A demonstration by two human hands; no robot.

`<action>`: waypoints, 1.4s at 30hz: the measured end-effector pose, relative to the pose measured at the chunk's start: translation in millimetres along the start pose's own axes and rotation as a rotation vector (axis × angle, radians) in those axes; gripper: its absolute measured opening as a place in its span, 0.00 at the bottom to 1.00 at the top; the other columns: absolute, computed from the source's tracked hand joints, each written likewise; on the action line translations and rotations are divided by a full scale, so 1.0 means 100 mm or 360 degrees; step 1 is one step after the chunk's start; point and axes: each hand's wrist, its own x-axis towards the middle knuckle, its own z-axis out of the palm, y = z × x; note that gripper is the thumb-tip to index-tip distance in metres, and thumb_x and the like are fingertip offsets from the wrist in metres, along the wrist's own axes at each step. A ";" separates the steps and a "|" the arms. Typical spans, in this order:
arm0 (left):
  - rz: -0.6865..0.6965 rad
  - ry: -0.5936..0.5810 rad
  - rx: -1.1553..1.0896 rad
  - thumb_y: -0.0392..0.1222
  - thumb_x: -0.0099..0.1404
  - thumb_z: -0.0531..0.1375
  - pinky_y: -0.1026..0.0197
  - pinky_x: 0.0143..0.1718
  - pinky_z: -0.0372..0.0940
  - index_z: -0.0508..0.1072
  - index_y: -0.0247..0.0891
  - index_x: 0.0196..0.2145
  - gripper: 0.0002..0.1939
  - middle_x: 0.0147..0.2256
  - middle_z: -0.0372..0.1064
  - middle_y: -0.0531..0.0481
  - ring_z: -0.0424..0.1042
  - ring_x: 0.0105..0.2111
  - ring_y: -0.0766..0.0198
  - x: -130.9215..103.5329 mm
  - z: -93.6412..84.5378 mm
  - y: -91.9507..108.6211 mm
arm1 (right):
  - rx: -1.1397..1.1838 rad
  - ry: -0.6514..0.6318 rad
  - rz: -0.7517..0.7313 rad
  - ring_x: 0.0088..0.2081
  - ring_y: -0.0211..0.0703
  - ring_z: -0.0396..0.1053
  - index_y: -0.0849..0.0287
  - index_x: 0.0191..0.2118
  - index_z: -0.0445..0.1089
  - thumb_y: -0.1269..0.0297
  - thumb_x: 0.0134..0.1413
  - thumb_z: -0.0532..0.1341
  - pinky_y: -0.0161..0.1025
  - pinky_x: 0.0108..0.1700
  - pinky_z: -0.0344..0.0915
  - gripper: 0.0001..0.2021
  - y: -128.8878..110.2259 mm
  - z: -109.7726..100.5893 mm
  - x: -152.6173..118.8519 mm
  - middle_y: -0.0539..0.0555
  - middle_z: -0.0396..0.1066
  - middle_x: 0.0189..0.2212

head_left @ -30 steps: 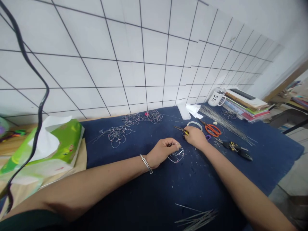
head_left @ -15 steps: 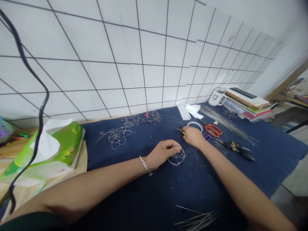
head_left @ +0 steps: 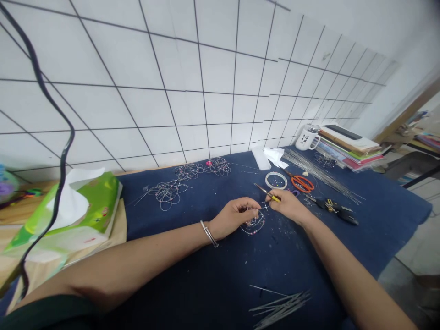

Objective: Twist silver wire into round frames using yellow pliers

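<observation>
My left hand (head_left: 237, 216), with a silver bangle at the wrist, pinches a round piece of bent wire with small pink beads (head_left: 253, 226) over the dark blue cloth (head_left: 206, 275). My right hand (head_left: 285, 204) is just to its right, closed round yellow-handled pliers (head_left: 274, 197), whose tips point up and left. Below the pliers, short thin wire pieces show near the fingertips. A white ring-shaped dish (head_left: 276, 174) with small beads inside lies behind my right hand.
Coiled beaded wires (head_left: 168, 195) lie at the back left. Orange scissors (head_left: 302, 184), black pliers (head_left: 338, 211) and long wires (head_left: 321, 174) lie right. Cut wires (head_left: 282, 307) are near the front. A mug (head_left: 307, 138), books (head_left: 350, 145) and tissue pack (head_left: 96, 206) stand around.
My right hand has drawn back to the right and slightly down with the yellow-handled pliers, uncovering the white dish. My left hand has barely moved and still holds the beaded wire piece.
</observation>
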 end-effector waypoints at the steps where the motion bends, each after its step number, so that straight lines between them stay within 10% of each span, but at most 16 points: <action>1: 0.0005 -0.0005 0.0009 0.42 0.58 0.57 0.66 0.28 0.61 0.69 0.33 0.38 0.11 0.31 0.67 0.49 0.63 0.25 0.72 0.00 0.00 0.01 | 0.0047 0.0002 0.0002 0.26 0.34 0.61 0.59 0.32 0.64 0.67 0.44 0.52 0.30 0.27 0.56 0.08 0.00 0.01 -0.02 0.47 0.64 0.24; 42: 0.0109 -0.0098 0.0501 0.46 0.62 0.51 0.64 0.36 0.60 0.71 0.33 0.32 0.15 0.31 0.68 0.49 0.66 0.32 0.67 0.07 -0.18 -0.04 | 0.0497 -0.0333 0.0172 0.24 0.34 0.61 0.59 0.27 0.65 0.59 0.47 0.56 0.32 0.27 0.57 0.08 -0.18 -0.01 -0.25 0.47 0.62 0.20</action>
